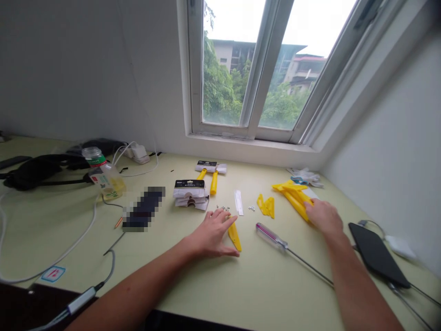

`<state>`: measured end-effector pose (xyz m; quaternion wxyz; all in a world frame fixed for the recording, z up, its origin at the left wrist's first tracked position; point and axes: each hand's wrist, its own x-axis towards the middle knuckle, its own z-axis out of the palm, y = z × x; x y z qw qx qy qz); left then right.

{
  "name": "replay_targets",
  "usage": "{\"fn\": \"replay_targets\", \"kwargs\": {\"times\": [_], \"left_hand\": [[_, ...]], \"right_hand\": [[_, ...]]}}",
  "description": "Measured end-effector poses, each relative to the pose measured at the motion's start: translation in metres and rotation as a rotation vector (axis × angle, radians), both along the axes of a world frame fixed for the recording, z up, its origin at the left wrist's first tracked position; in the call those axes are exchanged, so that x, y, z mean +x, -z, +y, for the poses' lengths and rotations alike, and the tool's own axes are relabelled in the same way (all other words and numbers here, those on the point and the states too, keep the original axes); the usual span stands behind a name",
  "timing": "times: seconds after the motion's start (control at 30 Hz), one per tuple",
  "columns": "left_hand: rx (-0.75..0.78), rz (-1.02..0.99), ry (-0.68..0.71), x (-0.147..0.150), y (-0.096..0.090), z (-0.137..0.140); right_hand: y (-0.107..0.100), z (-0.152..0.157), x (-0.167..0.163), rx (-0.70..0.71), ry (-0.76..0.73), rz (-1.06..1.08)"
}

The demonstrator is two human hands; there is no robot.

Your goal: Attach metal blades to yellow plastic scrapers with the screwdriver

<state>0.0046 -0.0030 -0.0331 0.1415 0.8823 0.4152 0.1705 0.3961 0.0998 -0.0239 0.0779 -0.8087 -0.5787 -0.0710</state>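
My left hand (217, 233) is spread low over the table, thumb and forefinger apart near the two ends of a narrow yellow plastic piece (234, 236). Small screws (223, 208) lie just beyond its fingertips. On the right, my right hand (324, 218) has its fingers closed on the near end of long yellow plastic pieces (294, 197), which lie together by the far right side. Between my hands rests a screwdriver (272, 234) with a clear handle, its shaft passing toward my right forearm. Two small yellow pieces (266, 205) lie beyond it.
White strips (238, 202) and small metal nuts (251, 208) lie mid-table. Stacked black-and-white cardboard packages (189, 194) and yellow-handled tools (213, 182) stand behind. A bottle (103, 174), a pixelated dark object (144, 211) and cables are left; a black phone (377, 254) is right.
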Motion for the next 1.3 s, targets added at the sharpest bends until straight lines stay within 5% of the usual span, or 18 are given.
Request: {"fn": "replay_targets", "kwargs": {"times": [0.4, 0.57, 0.7, 0.87, 0.97, 1.07, 1.17, 1.3], "left_hand": [[0.033, 0.035, 0.009, 0.010, 0.005, -0.002], [-0.020, -0.056, 0.010, 0.013, 0.006, 0.000], [0.028, -0.143, 0.010, 0.011, 0.006, 0.004], [0.185, -0.291, 0.016, 0.006, 0.003, 0.004], [0.275, -0.339, 0.023, 0.006, 0.002, 0.002], [0.314, -0.339, 0.042, 0.007, 0.001, 0.000], [0.296, -0.322, 0.048, 0.006, -0.004, -0.001], [0.177, -0.302, 0.059, -0.002, -0.008, 0.003]], "right_hand": [[-0.014, -0.012, -0.008, -0.037, 0.064, 0.003], [-0.028, -0.020, -0.030, 0.310, -0.079, 0.050], [-0.036, -0.036, -0.078, 0.512, -0.424, 0.242], [-0.027, -0.071, -0.153, 0.062, -0.832, 0.735], [-0.017, -0.086, -0.184, -0.196, -0.875, 1.036], [-0.015, -0.089, -0.193, -0.269, -0.893, 1.172], [-0.022, -0.079, -0.176, -0.194, -0.862, 1.156], [-0.029, -0.050, -0.124, 0.220, -0.654, 0.809]]}}
